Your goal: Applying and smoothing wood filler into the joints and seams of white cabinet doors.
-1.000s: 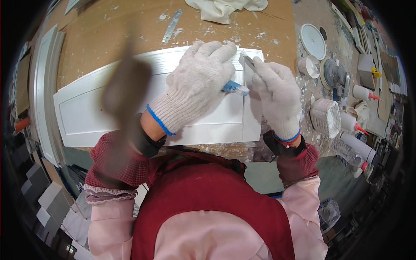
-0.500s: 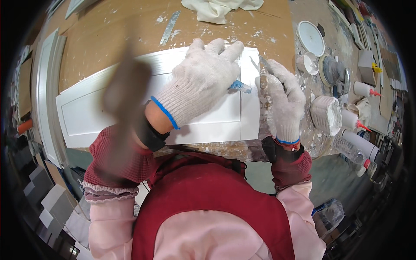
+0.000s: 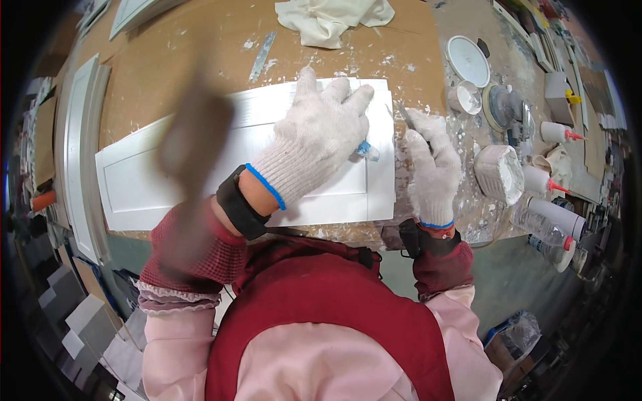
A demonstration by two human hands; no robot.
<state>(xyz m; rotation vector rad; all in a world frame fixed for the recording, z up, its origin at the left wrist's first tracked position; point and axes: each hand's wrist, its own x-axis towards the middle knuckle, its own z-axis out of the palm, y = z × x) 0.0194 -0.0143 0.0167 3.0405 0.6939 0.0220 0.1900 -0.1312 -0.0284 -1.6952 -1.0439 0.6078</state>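
Observation:
My left hand (image 3: 321, 127), in a white knitted glove with a blue cuff, lies spread on a white framed panel (image 3: 304, 200), its fingers reaching the far edge. From under its thumb side pokes a small blue, partly clear piece (image 3: 367, 150); the rest of it is hidden. Just off the panel's right end is my right hand (image 3: 435, 164), gloved the same way. Its fingers are closed on what looks like a putty knife (image 3: 405, 115); only a narrow grey blade shows, close to the panel's edge.
A cream cloth (image 3: 331, 20) and a flat metal strip (image 3: 263, 55) lie beyond the panel. To the right stand a tub of white paste (image 3: 498, 175), a round sander (image 3: 506, 108), a white lid (image 3: 467, 61) and glue bottles (image 3: 558, 131). More white panels (image 3: 83, 154) lean at left. A blurred dark shape (image 3: 194, 127) covers part of the view.
The view has shifted slightly, so bench and panel sit a little lower and turned. My right hand has drawn slightly nearer me beside the panel's end; my left stays spread on the panel.

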